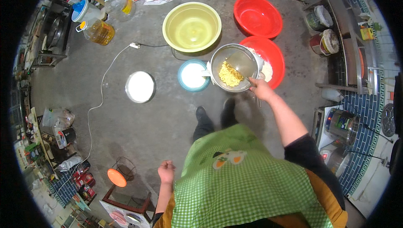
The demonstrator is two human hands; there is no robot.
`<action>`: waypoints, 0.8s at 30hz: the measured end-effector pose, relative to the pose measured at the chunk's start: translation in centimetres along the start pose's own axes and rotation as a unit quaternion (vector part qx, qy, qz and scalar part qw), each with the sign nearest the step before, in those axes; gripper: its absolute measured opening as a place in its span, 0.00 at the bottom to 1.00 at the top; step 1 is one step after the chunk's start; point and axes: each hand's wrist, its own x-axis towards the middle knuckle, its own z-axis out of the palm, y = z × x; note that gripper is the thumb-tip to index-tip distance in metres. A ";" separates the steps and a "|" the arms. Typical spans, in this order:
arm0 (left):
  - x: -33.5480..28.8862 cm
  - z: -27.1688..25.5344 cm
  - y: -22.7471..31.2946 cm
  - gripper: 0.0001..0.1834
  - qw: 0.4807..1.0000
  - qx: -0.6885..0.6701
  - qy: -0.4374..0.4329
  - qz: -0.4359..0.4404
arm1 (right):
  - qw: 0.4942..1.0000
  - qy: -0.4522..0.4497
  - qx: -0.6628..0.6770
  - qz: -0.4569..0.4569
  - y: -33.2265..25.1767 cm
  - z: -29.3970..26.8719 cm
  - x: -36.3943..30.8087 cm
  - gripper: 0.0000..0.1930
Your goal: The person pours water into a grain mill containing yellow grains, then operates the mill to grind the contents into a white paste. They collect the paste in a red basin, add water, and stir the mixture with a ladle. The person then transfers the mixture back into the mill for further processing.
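Observation:
A round steel hopper (245, 58), apparently part of a grinding machine, stands ahead of me with yellow soybeans (229, 75) heaped at its near side. My right hand (262, 90) is at its near right rim, closed on the handle of a metal utensil (249, 81); its far end reaches into the soybeans and its kind is hidden. From the hopper's left side a white spout (205, 73) points over a teal basin (179, 79) of white liquid. Pale mash (267, 71) lies in the red basin (278, 62) at its right. My left hand (166, 170) hangs low, fingers curled, nothing visible in them.
A yellow-green basin (168, 30) and another red basin (257, 15) stand beyond. To the left are a round pan (140, 87) of white liquid, oil jugs (100, 32) and a white cord (102, 91) across the floor. Buckets (325, 43) stand at right, a stool (126, 202) behind me.

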 end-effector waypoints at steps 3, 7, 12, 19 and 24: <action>0.2 0.2 -0.2 0.06 1.000 0.005 -0.001 -0.005 | 0.986 -0.148 0.020 0.067 -1.8 -3.0 1.0 0.27; 0.2 0.4 0.0 0.06 1.000 0.012 0.003 -0.022 | 0.954 -0.225 -0.180 0.086 -3.5 -1.8 4.1 0.17; 0.3 -0.5 -0.2 0.06 1.000 0.018 0.014 -0.003 | 0.965 -0.103 -0.241 0.018 -3.0 -1.0 4.5 0.13; 1.5 -0.7 -1.8 0.06 0.999 0.030 -0.009 0.006 | 0.981 -0.006 -0.170 0.089 -1.1 1.6 3.0 0.16; 3.7 -1.1 1.3 0.06 0.997 0.058 -0.036 0.022 | 0.983 0.176 0.044 0.009 1.1 2.8 -0.9 0.20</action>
